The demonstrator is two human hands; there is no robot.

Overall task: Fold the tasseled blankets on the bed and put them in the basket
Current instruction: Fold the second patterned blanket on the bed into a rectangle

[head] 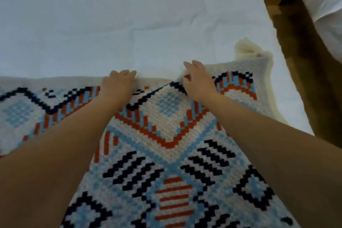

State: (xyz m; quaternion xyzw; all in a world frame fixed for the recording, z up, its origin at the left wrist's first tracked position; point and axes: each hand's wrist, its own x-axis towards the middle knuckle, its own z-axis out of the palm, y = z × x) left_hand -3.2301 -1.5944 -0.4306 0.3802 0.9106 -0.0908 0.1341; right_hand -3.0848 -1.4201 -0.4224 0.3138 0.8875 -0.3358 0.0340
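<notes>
The blanket (166,135) runs out of the picture at the left and along the bottom, so its full shape and true long axis can't be judged. Both forearms cover parts of the pattern, and the fingertips are partly buried in the weave. It lies spread flat on the white bed (129,15), close to the person, its far hem running left to right across the view. The cream fringe (246,48) is bunched up at the far right corner, near the bed's edge and the wooden floor (305,89). The left hand (118,83) curls over that far hem, gripping it. Just to its right, the right hand (199,81) pinches the hem where a small ridge of fabric rises between the two hands.
</notes>
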